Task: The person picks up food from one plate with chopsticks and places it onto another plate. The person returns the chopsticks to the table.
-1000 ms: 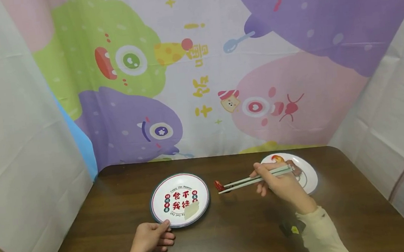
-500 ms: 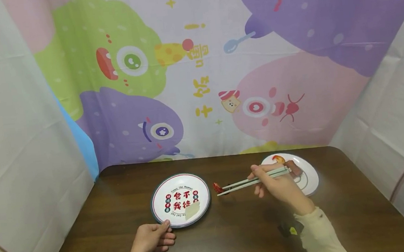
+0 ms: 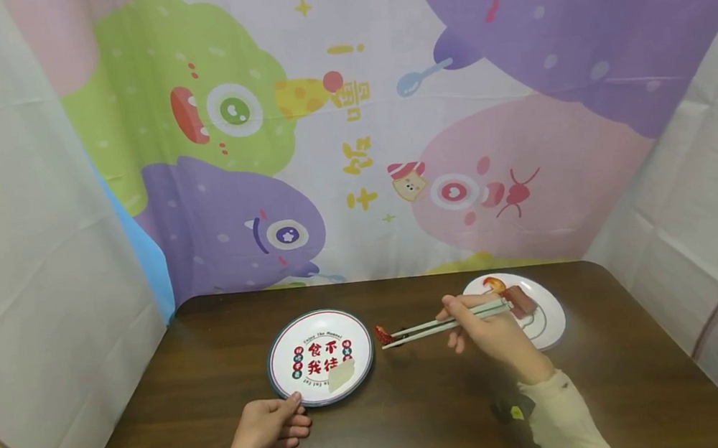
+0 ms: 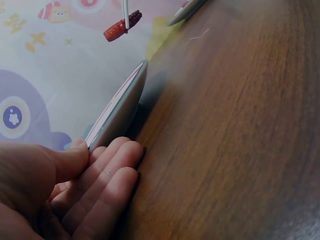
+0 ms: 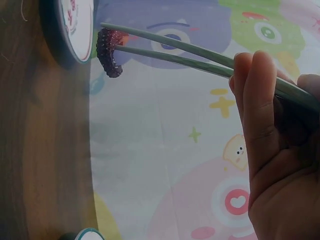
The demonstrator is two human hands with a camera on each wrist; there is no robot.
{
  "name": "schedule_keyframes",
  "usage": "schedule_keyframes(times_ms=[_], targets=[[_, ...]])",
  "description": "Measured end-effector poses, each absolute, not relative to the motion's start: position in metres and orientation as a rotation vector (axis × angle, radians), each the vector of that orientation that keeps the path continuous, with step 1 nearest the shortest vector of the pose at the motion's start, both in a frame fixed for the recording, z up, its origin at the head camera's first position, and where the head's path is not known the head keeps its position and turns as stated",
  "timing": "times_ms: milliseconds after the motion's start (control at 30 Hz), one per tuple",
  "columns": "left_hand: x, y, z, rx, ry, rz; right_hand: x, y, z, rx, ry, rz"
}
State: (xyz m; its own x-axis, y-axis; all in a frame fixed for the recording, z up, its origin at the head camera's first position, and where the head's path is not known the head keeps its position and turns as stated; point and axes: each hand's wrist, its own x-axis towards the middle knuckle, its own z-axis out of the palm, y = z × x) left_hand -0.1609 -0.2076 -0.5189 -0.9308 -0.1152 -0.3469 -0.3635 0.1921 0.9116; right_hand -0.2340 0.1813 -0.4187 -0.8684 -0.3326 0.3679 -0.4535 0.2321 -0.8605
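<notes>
My left hand (image 3: 273, 427) pinches the near-left rim of a round white plate (image 3: 281, 358), thumb on top and fingers beneath, as the left wrist view shows. Red and dark lettering marks this plate, and a pale flat piece (image 3: 342, 375) lies on it. With my right hand (image 3: 486, 331) I hold a pair of pale green chopsticks (image 3: 430, 327), pointing left. Between their tips is a curved, bumpy, dark red piece of food (image 5: 108, 52), raised above the table just right of the plate's rim.
A second white plate (image 3: 553, 317) stands at the back right, partly behind my right hand. On it are a brown slab (image 3: 519, 301) and a red-yellow piece (image 3: 493, 284). The brown table (image 3: 380, 438) ends at a cartoon-printed cloth (image 3: 361, 245), with pale cloth at both sides.
The right hand, chopsticks and red piece have shifted slightly left, closer to the lettered plate. My left hand and that plate have stayed about where they were.
</notes>
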Motion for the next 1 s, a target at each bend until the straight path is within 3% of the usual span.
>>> schedule_keyframes(times_ms=[1000], targets=[[-0.159, -0.209, -0.517, -0.42, 2.267, 1.827, -0.245, 0.176, -0.43, 0.711, -2.433, 1.834]])
